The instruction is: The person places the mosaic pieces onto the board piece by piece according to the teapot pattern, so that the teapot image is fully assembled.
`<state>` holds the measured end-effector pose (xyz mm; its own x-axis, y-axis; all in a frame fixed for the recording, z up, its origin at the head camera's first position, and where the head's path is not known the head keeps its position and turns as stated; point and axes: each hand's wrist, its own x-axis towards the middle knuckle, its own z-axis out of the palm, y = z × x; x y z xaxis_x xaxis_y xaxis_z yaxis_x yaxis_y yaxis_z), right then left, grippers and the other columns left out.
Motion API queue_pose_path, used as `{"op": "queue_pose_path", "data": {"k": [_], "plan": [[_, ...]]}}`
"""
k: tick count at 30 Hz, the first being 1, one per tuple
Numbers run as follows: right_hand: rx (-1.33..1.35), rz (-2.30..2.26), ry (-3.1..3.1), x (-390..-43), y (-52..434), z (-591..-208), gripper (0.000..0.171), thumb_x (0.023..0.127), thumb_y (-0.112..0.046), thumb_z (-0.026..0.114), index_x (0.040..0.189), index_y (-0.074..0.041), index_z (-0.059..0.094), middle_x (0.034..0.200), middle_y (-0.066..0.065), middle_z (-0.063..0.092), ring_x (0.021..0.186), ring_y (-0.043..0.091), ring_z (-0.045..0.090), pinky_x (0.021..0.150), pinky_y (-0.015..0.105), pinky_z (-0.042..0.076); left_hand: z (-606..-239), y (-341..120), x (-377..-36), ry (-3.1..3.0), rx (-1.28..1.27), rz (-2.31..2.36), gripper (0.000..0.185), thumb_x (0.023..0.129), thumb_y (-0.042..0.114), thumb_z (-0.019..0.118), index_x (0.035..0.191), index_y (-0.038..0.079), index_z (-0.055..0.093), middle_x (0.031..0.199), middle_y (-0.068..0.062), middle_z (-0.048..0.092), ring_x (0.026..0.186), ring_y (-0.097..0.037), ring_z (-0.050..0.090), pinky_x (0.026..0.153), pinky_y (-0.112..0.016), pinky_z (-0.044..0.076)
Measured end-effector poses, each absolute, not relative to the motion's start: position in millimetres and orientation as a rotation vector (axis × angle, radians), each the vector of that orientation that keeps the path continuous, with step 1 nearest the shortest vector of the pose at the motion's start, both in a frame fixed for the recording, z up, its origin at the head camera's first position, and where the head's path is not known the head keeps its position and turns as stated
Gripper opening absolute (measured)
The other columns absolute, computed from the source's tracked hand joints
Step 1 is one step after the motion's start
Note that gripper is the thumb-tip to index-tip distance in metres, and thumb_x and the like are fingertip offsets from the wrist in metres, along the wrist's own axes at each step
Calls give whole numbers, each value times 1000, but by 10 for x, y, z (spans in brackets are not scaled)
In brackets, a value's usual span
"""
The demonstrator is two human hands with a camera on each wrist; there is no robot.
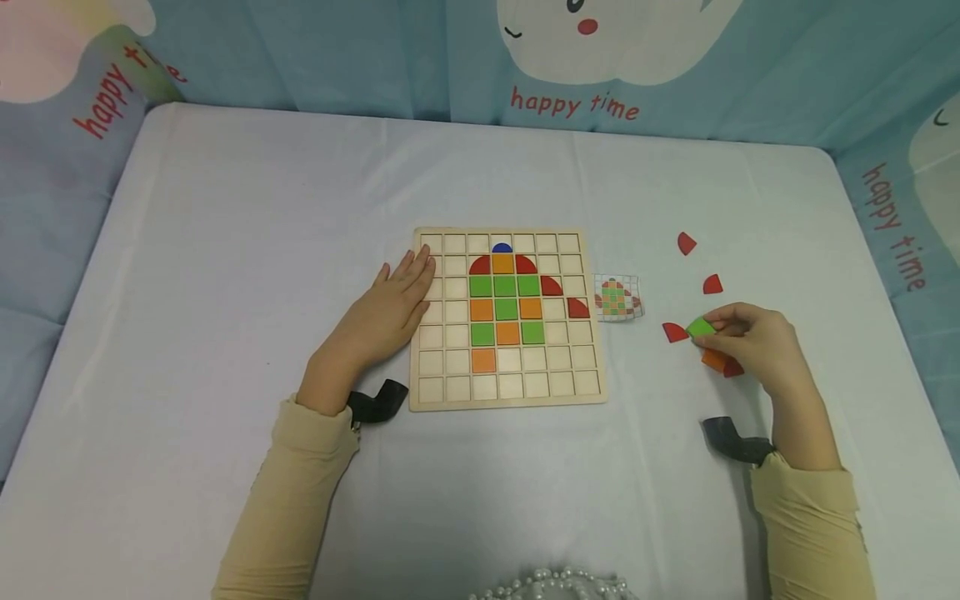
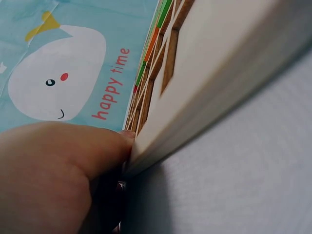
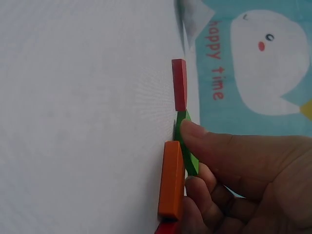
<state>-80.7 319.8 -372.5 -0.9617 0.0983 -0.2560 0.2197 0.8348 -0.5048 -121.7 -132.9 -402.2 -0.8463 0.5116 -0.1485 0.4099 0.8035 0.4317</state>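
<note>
One small green square wooden tile (image 1: 701, 327) is pinched in the right hand (image 1: 750, 342), just above the white tablecloth (image 1: 225, 250) beside an orange tile (image 1: 712, 360). Left hand (image 1: 386, 308) lies flat, fingers straight, on the wooden grid board (image 1: 442, 392).

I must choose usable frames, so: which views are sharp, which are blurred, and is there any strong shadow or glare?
Head view: sharp, evenly lit, soft shadows only, no glare on the wooden grid board. Left wrist view: left hand and board edge too close, blurred. Right wrist view: right hand soft, green tile fairly clear.
</note>
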Motion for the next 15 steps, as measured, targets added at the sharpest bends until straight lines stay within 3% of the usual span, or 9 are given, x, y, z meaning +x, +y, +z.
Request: {"op": "queue_pose_path", "data": {"k": [9,15], "plan": [[253,-803,2797,-799,3141,-3724,31,82,-7,72,108,4,59,96,21,62,81,23,54,53,22,47,-4033,-1333,-1220,2739,710,560,55,102,18,37,148,-2,16,156,-14,6,143,-27,3,113,-47,5],[260,-849,2797,-785,3149,-3740,33,83,-11,73,109,3,59,97,21,62,79,18,55,53,22,48,-4015,-1330,-1215,2733,717,565,55,102,17,37,148,-3,16,156,-15,6,143,-27,3,114,-47,5]]}}
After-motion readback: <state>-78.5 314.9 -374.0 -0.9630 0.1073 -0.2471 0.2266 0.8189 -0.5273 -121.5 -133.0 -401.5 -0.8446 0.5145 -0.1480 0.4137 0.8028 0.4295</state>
